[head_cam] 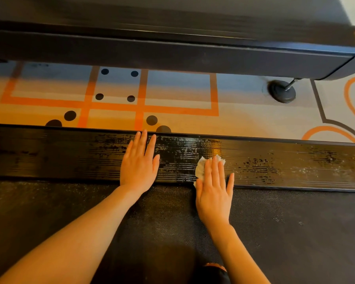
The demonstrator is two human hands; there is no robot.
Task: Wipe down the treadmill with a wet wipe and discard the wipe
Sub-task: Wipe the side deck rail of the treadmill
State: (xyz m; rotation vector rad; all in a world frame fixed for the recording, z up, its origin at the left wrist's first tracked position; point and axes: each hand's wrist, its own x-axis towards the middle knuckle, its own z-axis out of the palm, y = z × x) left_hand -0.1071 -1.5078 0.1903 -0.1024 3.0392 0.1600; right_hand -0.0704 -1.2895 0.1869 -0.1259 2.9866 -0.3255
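Pressing: two flat hands [139,162] [213,191], one wipe [201,167]

The right hand [213,191] hides most of the wet wipe [201,167]; the side rail [70,154] runs off both edges.

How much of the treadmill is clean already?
Partly done. The side rail shines wet between the hands, so that stretch looks wiped. Now the right hand presses the wipe flat on the rail, while the left hand rests flat beside it. Specks remain on the rail's right end and the belt. The wipe isn't thrown away yet.
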